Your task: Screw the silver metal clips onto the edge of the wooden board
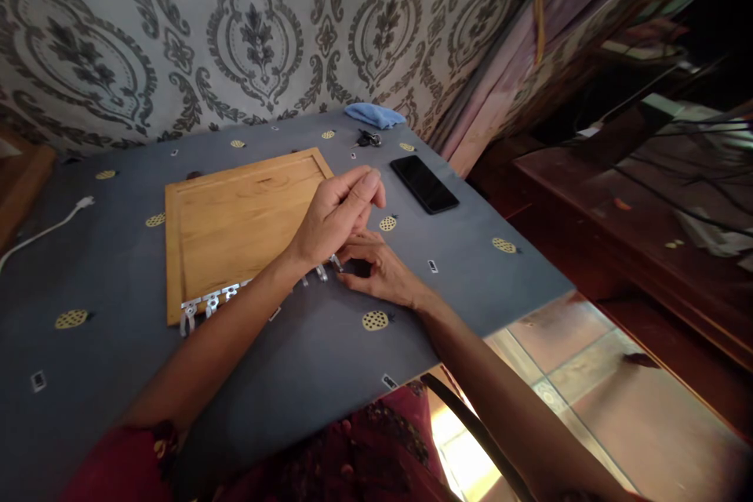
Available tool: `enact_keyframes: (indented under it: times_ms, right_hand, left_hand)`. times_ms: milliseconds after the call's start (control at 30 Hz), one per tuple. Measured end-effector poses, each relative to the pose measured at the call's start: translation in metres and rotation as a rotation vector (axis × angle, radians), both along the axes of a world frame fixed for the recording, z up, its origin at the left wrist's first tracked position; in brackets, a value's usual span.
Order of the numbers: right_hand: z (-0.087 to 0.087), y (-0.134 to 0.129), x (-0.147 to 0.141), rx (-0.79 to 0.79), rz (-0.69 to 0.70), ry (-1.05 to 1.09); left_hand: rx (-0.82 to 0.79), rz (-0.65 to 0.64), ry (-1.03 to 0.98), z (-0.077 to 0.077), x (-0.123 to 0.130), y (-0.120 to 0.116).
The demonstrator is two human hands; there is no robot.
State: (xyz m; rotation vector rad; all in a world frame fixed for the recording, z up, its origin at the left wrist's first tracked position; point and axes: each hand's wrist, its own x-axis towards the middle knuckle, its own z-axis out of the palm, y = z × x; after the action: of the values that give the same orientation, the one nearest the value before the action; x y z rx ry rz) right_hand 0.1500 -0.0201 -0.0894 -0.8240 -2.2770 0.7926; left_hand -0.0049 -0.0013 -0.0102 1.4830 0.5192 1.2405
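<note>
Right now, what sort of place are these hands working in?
Probably a room in someone's home: ornately patterned wallpaper, a pineapple-print tablecloth, and a phone lying near keys.

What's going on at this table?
A person is working at a wooden board with a row of metal hooks along its near edge. The right hand has its fingers at the row's right end; the left hand is curled just above it, and whether it holds anything is hidden. A phone, keys and a blue cloth lie beyond the hands, toward the right.
</note>
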Motion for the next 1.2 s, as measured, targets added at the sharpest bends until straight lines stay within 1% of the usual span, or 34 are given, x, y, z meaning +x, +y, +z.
enact_keyframes:
  times_ms: [167,500,833,1100,1200]
  right_hand:
    - [-0.0014,-0.0004,0.0008,-0.001,-0.004,0.001]
    - [0.0031,-0.0025,0.0009,-0.026,-0.002,-0.006]
    - [0.0034,-0.0033,0.0015,0.012,-0.008,0.002]
    - [0.0033,-0.0034,0.0006,0.023,-0.009,0.002]
    - [0.004,-0.0037,0.0003,0.027,-0.015,0.003]
  left_hand:
    - [0.006,-0.012,-0.002,-0.0006,0.0,0.0001]
    - [-0.005,-0.144,-0.04,-0.0003,-0.0002,0.0011]
    - [-0.021,-0.252,-0.055,0.0021,-0.0019,0.0024]
    - [-0.035,-0.303,-0.064,0.0015,-0.0028,0.005]
    - [-0.032,-0.302,-0.073,0.001,-0.0021,0.0051]
